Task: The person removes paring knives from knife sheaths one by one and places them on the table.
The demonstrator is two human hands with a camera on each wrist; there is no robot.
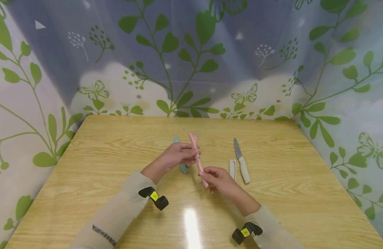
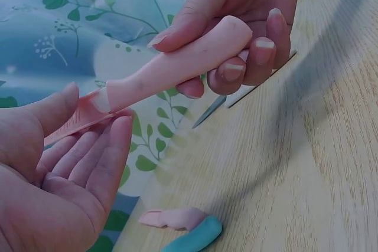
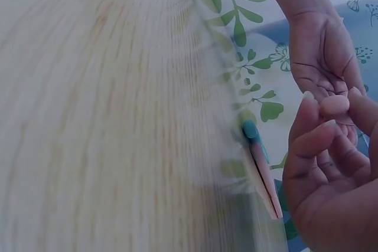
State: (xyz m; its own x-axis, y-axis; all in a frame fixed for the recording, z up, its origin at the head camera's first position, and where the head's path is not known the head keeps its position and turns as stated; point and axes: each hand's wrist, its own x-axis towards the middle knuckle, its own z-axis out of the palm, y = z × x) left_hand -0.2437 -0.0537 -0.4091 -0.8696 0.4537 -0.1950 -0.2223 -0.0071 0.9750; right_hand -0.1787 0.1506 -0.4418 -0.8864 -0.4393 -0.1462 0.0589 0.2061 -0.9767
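Note:
A slim pink utensil (image 1: 199, 166) slants between both hands above the table; its far end splits into two prongs in the head view. My left hand (image 1: 176, 154) pinches it near that forked end, thumb on top. The right hand (image 1: 221, 180) grips the smooth, rounded handle (image 2: 183, 60) at the near end. Up close, a pale piece shows where handle and forked part meet; fingers hide part of the head, so its exact kind is unclear. Below the left hand lies a teal-handled item (image 1: 184, 168), with a pink piece (image 2: 177, 218) beside it.
To the right of the hands, a knife (image 1: 243, 169) with a steel blade and white handle lies on the wooden table (image 1: 117, 145). A flat white sheath (image 1: 232, 167) is just left of it. Leaf-patterned curtain (image 1: 191, 86) surrounds the table's back and sides.

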